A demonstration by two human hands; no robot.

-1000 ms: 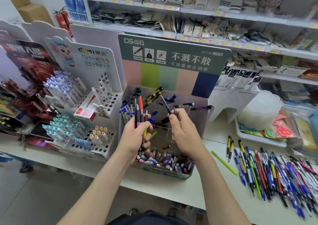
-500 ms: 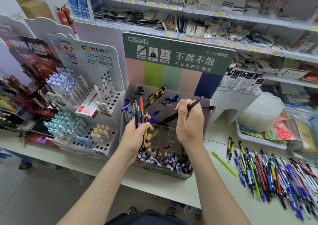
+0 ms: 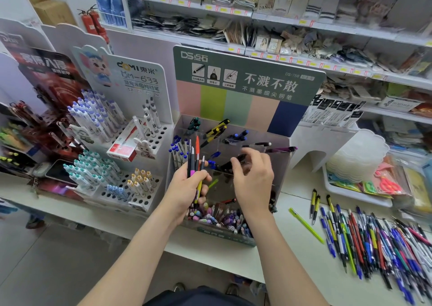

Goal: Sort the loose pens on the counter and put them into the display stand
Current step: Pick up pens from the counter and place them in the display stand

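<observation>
My left hand [image 3: 187, 188] has its fingers wrapped tight around a small bunch of pens [image 3: 196, 163], held upright with their ends sticking up in front of the clear display stand [image 3: 278, 165]. My right hand [image 3: 253, 179] hangs over the middle compartments, fingers loosely spread, their tips touching a black pen [image 3: 230, 164] that lies tilted in a slot; I cannot tell whether I grip it. The loose pens [image 3: 374, 240] lie in a wide heap on the white surface [image 3: 280, 259] to my right, well apart from the stand, with a green pen [image 3: 306, 225] between them.
</observation>
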